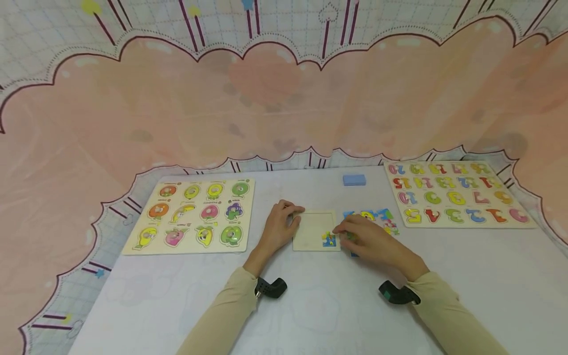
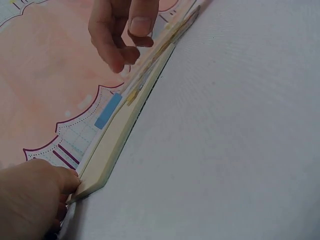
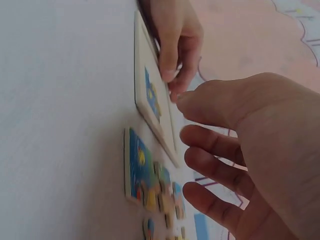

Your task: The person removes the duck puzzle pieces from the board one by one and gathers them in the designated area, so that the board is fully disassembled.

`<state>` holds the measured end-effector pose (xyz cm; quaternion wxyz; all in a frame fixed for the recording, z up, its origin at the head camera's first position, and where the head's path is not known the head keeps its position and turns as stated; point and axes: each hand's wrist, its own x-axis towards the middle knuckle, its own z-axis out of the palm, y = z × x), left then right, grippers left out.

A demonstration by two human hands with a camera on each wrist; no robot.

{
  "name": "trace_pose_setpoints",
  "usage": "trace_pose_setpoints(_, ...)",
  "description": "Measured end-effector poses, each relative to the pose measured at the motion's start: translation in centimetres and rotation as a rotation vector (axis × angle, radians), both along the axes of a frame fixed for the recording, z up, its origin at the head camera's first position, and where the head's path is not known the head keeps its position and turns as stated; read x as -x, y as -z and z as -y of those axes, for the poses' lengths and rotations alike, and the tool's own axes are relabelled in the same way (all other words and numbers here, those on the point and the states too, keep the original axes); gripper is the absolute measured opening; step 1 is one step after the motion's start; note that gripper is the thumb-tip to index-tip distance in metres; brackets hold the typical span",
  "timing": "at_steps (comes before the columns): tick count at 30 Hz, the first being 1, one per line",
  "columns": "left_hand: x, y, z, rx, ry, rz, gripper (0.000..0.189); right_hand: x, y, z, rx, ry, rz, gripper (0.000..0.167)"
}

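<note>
My left hand (image 1: pixel 279 224) grips the left edge of a small wooden puzzle tray (image 1: pixel 306 234), its thumb at the tray's edge in the left wrist view. Inside the tray's lower right corner lie joined jigsaw pieces (image 1: pixel 329 240) in blue and yellow. Over the tray's right edge hovers my right hand (image 1: pixel 377 244), fingers loosely bent, with nothing between thumb and fingers in the right wrist view. Beneath and beyond it, loose colourful jigsaw pieces (image 1: pixel 388 219) lie on the table, some hidden by the hand; a blue one (image 3: pixel 140 162) is nearest the tray.
A fruit puzzle board (image 1: pixel 197 249) lies at the left, and a number puzzle board (image 1: pixel 437 225) at the back right. Behind the loose pieces sits a blue block (image 1: pixel 354 180). A patterned cloth (image 1: pixel 275 108) hangs behind the white table (image 1: pixel 310 305).
</note>
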<state>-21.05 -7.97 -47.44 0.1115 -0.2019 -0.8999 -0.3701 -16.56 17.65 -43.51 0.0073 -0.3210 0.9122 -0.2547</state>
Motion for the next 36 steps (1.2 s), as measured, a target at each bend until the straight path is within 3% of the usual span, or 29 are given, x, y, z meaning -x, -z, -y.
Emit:
trace_pose_setpoints(10,0.0,0.2,-0.2,0.005,0.013,-0.016,0.020,0.0,-0.1,1.6,-0.062,-0.027,0.020,0.036)
trace_pose_setpoints(19,0.0,-0.2,0.0,0.017,0.005,-0.005,0.020,0.0,0.2,2.3,-0.100,-0.015,-0.036,0.029)
trace_pose_setpoints(36,-0.1,0.1,0.1,0.004,0.002,-0.026,0.020,-0.3,0.6,3.0,-0.018,-0.010,-0.035,0.022)
